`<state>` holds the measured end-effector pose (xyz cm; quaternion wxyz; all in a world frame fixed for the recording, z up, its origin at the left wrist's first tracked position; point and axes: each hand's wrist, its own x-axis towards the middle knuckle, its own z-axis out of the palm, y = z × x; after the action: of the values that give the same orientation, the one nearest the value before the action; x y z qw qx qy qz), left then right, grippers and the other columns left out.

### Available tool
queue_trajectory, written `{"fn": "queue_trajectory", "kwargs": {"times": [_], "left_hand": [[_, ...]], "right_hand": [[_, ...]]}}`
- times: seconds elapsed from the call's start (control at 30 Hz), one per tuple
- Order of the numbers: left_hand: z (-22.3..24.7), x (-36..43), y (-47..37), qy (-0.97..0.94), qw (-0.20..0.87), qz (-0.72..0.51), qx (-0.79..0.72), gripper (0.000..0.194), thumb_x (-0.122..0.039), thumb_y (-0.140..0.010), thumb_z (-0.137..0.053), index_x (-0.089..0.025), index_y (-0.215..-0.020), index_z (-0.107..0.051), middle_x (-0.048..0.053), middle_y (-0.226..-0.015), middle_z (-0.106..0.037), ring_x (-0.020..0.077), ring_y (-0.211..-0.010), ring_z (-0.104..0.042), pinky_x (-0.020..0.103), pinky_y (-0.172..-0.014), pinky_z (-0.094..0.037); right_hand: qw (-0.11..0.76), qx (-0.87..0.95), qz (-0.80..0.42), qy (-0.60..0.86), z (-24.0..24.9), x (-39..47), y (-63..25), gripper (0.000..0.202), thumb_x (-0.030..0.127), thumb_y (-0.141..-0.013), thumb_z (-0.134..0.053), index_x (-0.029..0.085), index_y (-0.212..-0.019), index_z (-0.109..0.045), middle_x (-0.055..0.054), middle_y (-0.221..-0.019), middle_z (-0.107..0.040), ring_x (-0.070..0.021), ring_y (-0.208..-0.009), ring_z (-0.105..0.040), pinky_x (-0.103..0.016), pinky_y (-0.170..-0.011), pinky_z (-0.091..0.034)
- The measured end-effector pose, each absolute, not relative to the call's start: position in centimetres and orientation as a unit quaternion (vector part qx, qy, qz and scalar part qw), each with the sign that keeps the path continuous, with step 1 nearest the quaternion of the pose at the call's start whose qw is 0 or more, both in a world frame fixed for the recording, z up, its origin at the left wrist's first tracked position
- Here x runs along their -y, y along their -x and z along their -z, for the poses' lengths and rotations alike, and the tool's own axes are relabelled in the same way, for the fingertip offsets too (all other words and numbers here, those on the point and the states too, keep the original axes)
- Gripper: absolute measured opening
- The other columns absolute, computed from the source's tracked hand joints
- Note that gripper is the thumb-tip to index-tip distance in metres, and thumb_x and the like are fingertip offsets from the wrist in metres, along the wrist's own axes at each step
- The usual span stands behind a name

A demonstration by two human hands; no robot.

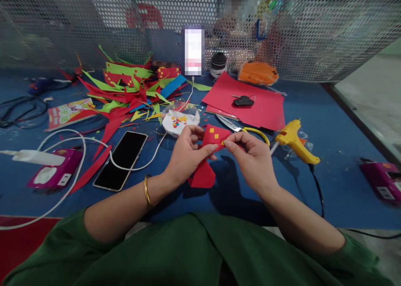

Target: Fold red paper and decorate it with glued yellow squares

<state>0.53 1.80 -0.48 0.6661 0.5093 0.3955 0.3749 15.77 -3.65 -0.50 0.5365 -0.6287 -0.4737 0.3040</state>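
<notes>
My left hand grips a folded red paper piece by its side, the thumb across its front. Yellow paper squares are stuck on its face. A lower red flap hangs below my left fingers. At the right edge of the red piece, my right hand pinches a small yellow square between thumb and forefinger, against the red paper. Just behind my hands is a clear round bowl with white lining and tiny coloured squares. Yellow-handled scissors lie behind my right hand.
A yellow glue gun lies to the right, near red sheets with a key. At left are a black phone, a purple power socket box, white cable and heaped paper scraps. A lit phone leans against the mesh.
</notes>
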Motion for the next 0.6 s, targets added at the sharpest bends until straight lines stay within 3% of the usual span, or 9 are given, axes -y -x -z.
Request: {"fn": "queue_trajectory", "kwargs": {"times": [0.07,0.2,0.6], "left_hand": [[0.34,-1.78,-0.44,-0.506,0.697,-0.328,-0.388,0.037,-0.028,-0.073,-0.078,-0.017,-0.102,-0.057,-0.001,-0.081,-0.070,0.0101,-0.055,-0.066,0.021,-0.052,-0.054],[0.02,-1.72,-0.18,-0.502,0.719,-0.287,-0.387,0.023,-0.027,-0.076,-0.077,-0.013,-0.093,-0.070,-0.001,-0.064,-0.069,0.0104,-0.051,-0.064,0.020,-0.051,-0.051],[0.17,-1.72,-0.24,-0.500,0.714,-0.306,-0.383,0.018,-0.024,-0.073,-0.077,-0.013,-0.086,-0.071,0.000,-0.064,-0.071,0.0108,-0.052,-0.065,0.020,-0.053,-0.051]], "right_hand": [[0.531,0.480,-0.298,0.631,0.56,3.77,-15.66,0.012,0.031,-0.082,-0.068,0.020,-0.078,-0.066,0.000,-0.077,-0.068,-0.0146,-0.074,-0.059,-0.030,-0.071,-0.045],[0.528,0.491,-0.281,0.634,0.58,3.93,-15.56,0.010,0.029,-0.083,-0.067,0.021,-0.078,-0.065,0.000,-0.077,-0.067,-0.0146,-0.074,-0.059,-0.030,-0.072,-0.045],[0.516,0.545,-0.214,0.625,0.54,4.00,-15.32,0.008,0.023,-0.086,-0.065,0.022,-0.077,-0.064,-0.001,-0.082,-0.066,-0.0158,-0.079,-0.058,-0.031,-0.077,-0.046]]}}
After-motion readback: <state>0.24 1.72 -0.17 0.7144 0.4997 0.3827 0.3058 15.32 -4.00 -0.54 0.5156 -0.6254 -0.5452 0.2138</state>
